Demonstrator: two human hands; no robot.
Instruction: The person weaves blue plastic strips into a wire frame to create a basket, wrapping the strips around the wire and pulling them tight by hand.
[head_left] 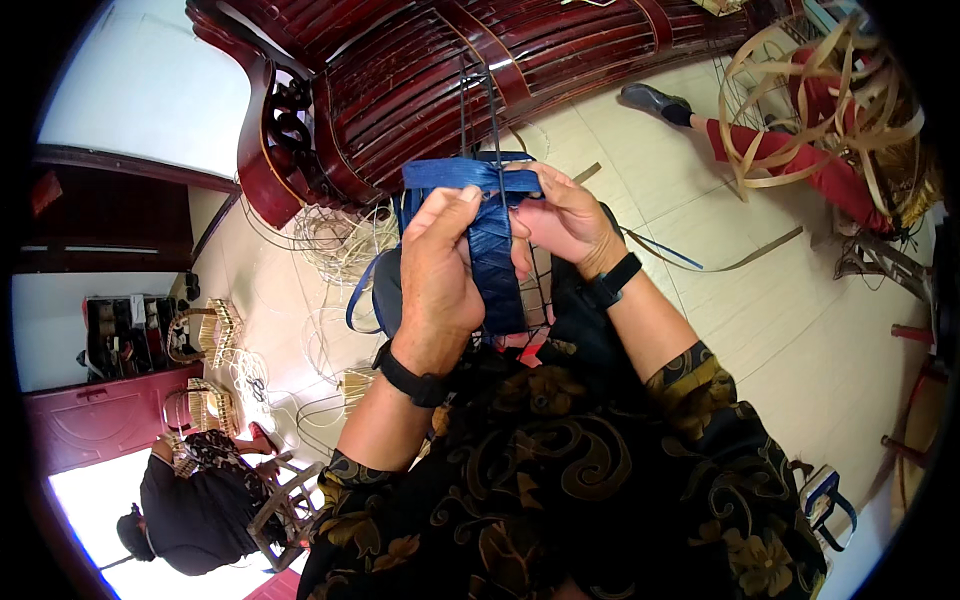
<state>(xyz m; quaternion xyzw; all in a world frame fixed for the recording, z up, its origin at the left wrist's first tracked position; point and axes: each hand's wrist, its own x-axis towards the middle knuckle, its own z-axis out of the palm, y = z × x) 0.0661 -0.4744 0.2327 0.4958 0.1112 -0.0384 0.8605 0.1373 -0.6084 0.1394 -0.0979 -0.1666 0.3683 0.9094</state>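
Observation:
My left hand (440, 265) is closed on a blue flat strip (432, 174) at the near side of a partly woven blue band (497, 295) over a dark wire frame (535, 295) in my lap. My right hand (570, 225) pinches the same blue material beside an upright dark rod (496, 130), with some fingers reaching behind the band, partly hidden. A loose blue strip (356, 300) loops out at the left.
A red-brown wooden bench (400, 90) stands ahead. Pale strand coils (330, 250) lie on the tiled floor (740, 320). A person in red trousers (760, 150) sits at right behind tan strips (740, 100). Another person (200, 510) sits at lower left near woven baskets (215, 330).

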